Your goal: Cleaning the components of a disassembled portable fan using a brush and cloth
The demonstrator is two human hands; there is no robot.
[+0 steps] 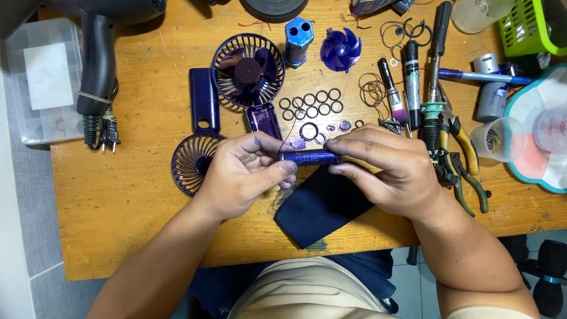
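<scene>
Both my hands hold a small blue cylindrical cell [310, 157] level above the wooden table [136, 201]. My left hand [245, 174] pinches its left end between thumb and fingers. My right hand [387, 168] grips its right end. A thin red wire runs up from the cell toward an open purple handle shell [264, 120]. Below the cell lies a dark blue cloth [319, 210]. Behind the hands are a purple fan grille with motor [248, 70], a second grille [190, 162], a purple handle cover [204, 99] and a blue fan blade [341, 49].
Several small black rings [312, 104] lie behind the hands. Pliers [463, 162], pens and a soldering iron [434, 77] lie to the right, with plastic cups [495, 139] and a green basket [534, 26]. A black heat gun [97, 65] and a clear box [41, 77] stand at the left.
</scene>
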